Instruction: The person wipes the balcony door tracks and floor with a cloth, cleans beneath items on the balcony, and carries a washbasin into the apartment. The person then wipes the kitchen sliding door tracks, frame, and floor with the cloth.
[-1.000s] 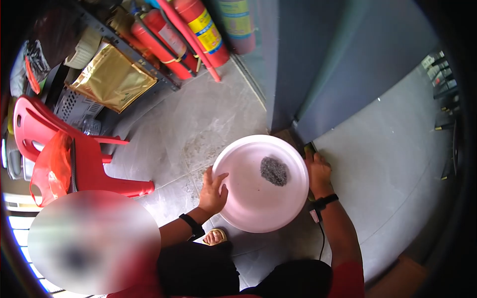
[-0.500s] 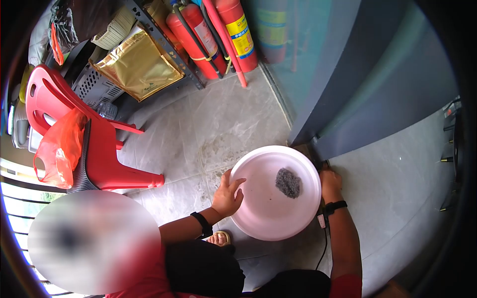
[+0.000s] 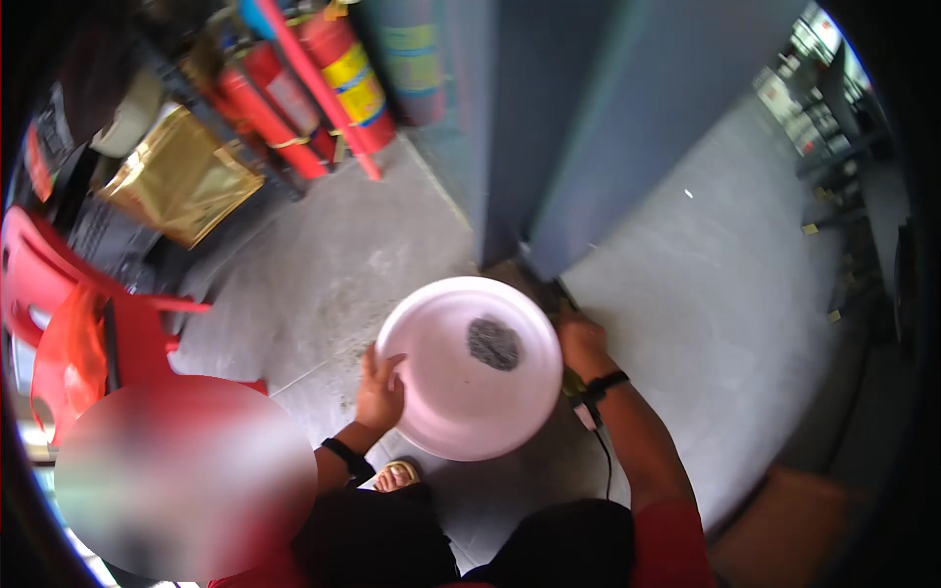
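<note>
A round pink basin (image 3: 446, 392) is tilted above the floor in front of my knees. Inside it, toward the upper right, lies a grey scouring-pad-like clump (image 3: 493, 344). My left hand (image 3: 378, 390) grips the basin's left rim, thumb over the inside edge. At the basin's right side is my right hand (image 3: 582, 345), its fingers partly hidden and blurred beside something dark. A small pinkish-white block (image 3: 586, 416) with a black cable hangs below my right wrist.
A red plastic chair (image 3: 137, 338) with an orange bag (image 3: 74, 358) stands at left. Fire extinguishers (image 3: 348, 73) and a gold bag (image 3: 184, 176) are at upper left. A dark grey panel (image 3: 588, 127) rises beyond the basin. Black furniture legs show at far right.
The view has swung, so the basin, chair and extinguishers appear further left than half a second ago. Both hands stay at the basin's sides, and the clump remains inside.
</note>
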A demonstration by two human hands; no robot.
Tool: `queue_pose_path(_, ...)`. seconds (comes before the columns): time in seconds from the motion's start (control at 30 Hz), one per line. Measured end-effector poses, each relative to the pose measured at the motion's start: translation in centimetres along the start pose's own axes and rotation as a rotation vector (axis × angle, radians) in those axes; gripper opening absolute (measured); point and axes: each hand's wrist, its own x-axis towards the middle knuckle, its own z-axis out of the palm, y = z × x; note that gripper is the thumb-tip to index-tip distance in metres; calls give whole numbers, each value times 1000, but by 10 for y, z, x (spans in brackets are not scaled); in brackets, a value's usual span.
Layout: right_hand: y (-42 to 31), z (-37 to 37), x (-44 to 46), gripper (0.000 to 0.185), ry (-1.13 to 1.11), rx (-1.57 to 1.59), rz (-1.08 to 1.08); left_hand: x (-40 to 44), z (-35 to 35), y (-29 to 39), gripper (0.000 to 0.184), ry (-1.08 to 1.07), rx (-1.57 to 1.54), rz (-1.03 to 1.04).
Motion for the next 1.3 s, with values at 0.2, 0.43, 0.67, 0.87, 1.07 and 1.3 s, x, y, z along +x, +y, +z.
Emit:
queue_pose_path(0.2, -7, -33, -3, 25, -186, -85, 36, 8, -5, -12, 41, 1, 77, 163)
queue_pose_path(0.43, 31, -22, -79, 20, -290, -262, 29, 2, -11, -35, 41, 56, 136, 109)
queue_pose_path(0.67, 95, -3, -209, 24, -316, -190, 298, 2, -15, -53, 42, 24, 175, 102)
queue_pose_path(0.87, 132, 4, -306, 22, -247, -145, 420, 8, -12, -77, 43, 39, 272, 155)
queue_pose_path(1.07, 157, 11, -374, 20, -277, -227, 528, 12, -16, -87, 43, -17, 296, 175)
queue_pose_path(1.3, 177, 16, -437, 23, -232, -283, 661, 16, -12, -91, 44, -27, 410, 71)
